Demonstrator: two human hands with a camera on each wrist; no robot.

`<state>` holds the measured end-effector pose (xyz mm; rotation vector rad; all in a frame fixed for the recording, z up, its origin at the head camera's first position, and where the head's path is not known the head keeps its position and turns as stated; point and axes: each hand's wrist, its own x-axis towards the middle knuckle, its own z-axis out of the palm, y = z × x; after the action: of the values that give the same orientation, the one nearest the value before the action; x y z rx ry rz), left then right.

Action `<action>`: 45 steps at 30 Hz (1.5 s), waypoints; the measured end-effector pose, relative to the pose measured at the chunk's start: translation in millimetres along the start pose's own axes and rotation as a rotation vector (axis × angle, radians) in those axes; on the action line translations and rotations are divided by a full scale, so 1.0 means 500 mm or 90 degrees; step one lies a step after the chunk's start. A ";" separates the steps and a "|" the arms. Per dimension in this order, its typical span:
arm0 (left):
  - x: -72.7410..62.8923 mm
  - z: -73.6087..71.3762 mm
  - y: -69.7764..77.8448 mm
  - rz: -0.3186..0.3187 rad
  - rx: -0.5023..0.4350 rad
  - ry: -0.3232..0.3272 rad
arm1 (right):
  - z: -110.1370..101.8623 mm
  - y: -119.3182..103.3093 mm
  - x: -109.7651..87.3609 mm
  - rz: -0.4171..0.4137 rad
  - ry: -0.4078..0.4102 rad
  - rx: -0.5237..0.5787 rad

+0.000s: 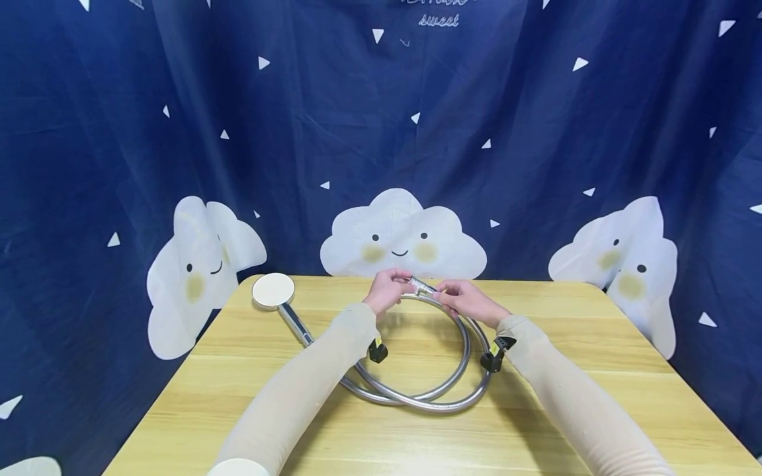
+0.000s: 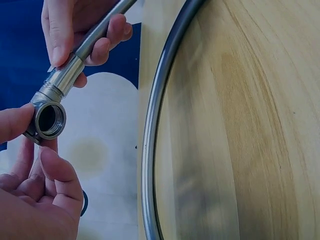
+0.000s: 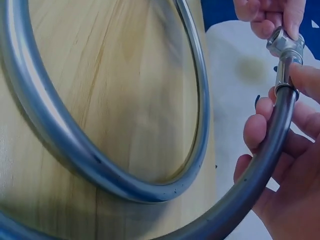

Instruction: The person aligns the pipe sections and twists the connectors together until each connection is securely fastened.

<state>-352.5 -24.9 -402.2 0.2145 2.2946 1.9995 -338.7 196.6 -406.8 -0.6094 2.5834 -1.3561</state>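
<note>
Both hands hold the metal end of a flexible silver shower hose (image 1: pixel 440 404) above the far part of the table. My left hand (image 1: pixel 387 292) pinches a small chrome pipe fitting (image 3: pixel 285 44) between thumb and fingers; its round threaded opening shows in the left wrist view. Joined in line with it is the hose's metal end nut (image 2: pixel 69 72). My right hand (image 1: pixel 470 301) grips the hose at this nut, thumb on the metal and fingers curled round below. From there the hose drops into loose loops on the table.
A shower head (image 1: pixel 274 289) with a white round face and chrome handle lies at the table's far left, connected to the hose. The wooden table (image 1: pixel 571 344) ends just beyond the hands. A blue curtain (image 1: pixel 369 119) with clouds surrounds it.
</note>
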 end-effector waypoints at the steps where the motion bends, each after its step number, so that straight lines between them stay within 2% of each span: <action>1: 0.000 0.000 0.000 0.001 0.002 -0.003 | 0.000 0.000 0.000 0.002 0.004 -0.010; 5: 0.001 0.002 -0.002 0.000 0.001 -0.008 | 0.002 -0.001 -0.001 0.000 0.015 -0.034; 12: 0.003 0.007 -0.004 -0.001 0.006 -0.006 | -0.002 0.003 -0.002 -0.017 0.022 -0.037; 19: -0.003 0.017 0.001 0.025 0.082 0.005 | -0.008 0.005 -0.005 -0.006 0.047 -0.048; 27: -0.012 0.019 0.002 0.025 0.147 0.014 | -0.021 0.015 -0.011 -0.006 0.089 -0.083; 35: -0.017 0.013 -0.001 0.034 0.172 0.013 | -0.032 0.029 -0.023 0.007 0.102 -0.083; 45: -0.022 0.005 0.003 0.047 0.190 0.021 | -0.036 0.041 -0.028 0.030 0.142 -0.098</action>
<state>-341.3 -24.2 -401.5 0.2935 2.6360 1.6927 -337.6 226.4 -414.2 -0.4375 2.8807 -1.2862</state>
